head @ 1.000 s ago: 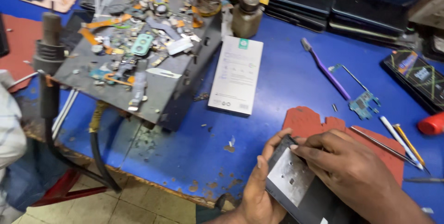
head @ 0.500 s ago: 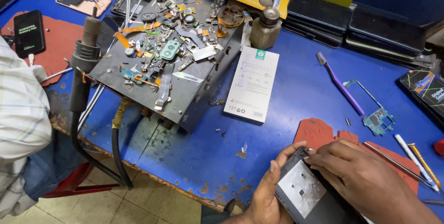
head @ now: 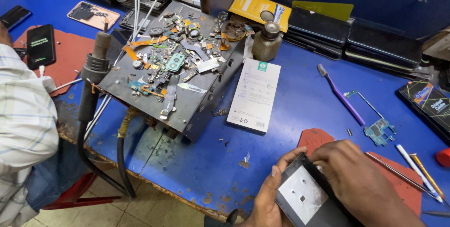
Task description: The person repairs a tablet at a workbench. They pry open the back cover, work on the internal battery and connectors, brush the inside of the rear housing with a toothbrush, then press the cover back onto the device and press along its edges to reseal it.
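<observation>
At the bottom right I hold a dark phone body (head: 307, 196), tilted, its inside with a silvery metal plate facing up. My left hand (head: 268, 194) grips its left edge from below. My right hand (head: 358, 178) lies over its upper right part, fingers curled on the frame. Both hands are above a red mat (head: 315, 138) on the blue workbench (head: 300, 96).
A dark metal box (head: 187, 114) covered with several small phone parts stands at centre left, a hot-air handle (head: 93, 74) and hoses beside it. A white flat packet (head: 254, 95), purple brush (head: 341, 95), small circuit board (head: 378, 131), tools (head: 417, 168) and stacked phones (head: 356, 32) lie around. Another person's sleeve (head: 23, 119) is at left.
The view has shifted, so the bench contents sit more to the right and lower. My hands keep hold of the phone body, which has tilted slightly.
</observation>
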